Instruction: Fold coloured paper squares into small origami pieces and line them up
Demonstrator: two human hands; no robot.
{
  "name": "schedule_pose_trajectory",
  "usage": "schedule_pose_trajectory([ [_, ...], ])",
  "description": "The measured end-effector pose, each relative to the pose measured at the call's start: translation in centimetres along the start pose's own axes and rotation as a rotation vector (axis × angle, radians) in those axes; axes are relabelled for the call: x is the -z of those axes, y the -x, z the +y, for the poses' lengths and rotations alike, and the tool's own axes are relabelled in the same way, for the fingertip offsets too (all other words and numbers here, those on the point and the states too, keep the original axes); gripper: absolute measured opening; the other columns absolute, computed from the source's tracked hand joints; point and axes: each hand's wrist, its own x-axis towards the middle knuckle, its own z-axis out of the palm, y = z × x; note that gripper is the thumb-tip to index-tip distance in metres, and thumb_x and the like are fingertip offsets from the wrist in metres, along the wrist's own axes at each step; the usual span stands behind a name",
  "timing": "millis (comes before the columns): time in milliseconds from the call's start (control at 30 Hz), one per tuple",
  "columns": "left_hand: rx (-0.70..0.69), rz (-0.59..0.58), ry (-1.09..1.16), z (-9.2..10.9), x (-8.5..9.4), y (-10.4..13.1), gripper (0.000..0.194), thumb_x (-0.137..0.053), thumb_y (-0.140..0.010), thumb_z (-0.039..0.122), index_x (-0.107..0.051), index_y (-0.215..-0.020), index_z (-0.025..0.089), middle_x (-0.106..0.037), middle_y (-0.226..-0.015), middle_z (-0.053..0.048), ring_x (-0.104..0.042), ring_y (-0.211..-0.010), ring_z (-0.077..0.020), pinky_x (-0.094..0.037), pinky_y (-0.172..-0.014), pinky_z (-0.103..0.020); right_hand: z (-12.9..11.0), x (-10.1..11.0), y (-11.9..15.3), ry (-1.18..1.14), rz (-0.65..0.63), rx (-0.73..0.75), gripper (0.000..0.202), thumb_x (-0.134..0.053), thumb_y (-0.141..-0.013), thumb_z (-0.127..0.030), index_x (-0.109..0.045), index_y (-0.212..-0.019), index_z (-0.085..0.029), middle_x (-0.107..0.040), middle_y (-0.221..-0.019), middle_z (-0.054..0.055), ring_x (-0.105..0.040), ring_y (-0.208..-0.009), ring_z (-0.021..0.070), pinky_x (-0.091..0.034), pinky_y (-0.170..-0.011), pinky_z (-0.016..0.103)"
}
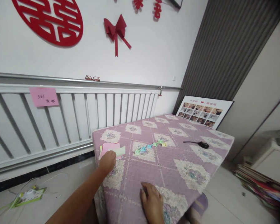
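At the left end of the cloth-covered table, my left hand pinches the near edge of a pale green paper strip. The strip lies over a small pile of coloured paper, mostly pink with yellow edges. My right hand rests on the tablecloth near the front edge, its fingers loosely bent and apart, holding nothing. Several small folded paper pieces in green, blue and yellow form a slanting row in the middle of the table.
A black spoon-like object lies on the right part of the table. A framed photo board leans behind it. Along the wall runs a white radiator, with glasses on the pipe above. A power strip sits on the floor at left.
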Motion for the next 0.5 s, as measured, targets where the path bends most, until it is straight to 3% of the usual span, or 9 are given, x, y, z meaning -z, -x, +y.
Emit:
schedule_pose_trajectory([
  [267, -0.203, -0.126, 0.025, 7.7, -3.2, 6.7, 0.015, -0.043, -0.089, 0.017, -0.057, -0.093, 0.018, -0.059, -0.097, -0.008, -0.052, -0.093, -0.0223, -0.04, -0.081, -0.035, -0.2, -0.2, 0.4, -0.104, -0.032, 0.051, 0.05, -0.05, -0.078, -0.025, -0.049, -0.128, -0.025, -0.057, -0.128, 0.006, -0.049, -0.119, 0.0229, -0.034, -0.099, 0.042],
  [500, -0.242, -0.126, 0.051, 10.9, -3.3, 9.7, 0.019, -0.04, -0.092, 0.016, -0.058, -0.096, 0.019, -0.059, -0.099, -0.006, -0.052, -0.095, -0.023, -0.041, -0.081, -0.036, -0.2, -0.1, 0.4, -0.148, -0.038, 0.08, 0.044, -0.046, -0.073, -0.013, -0.062, -0.113, -0.023, -0.057, -0.127, 0.007, -0.049, -0.12, 0.0226, -0.035, -0.099, 0.041],
])
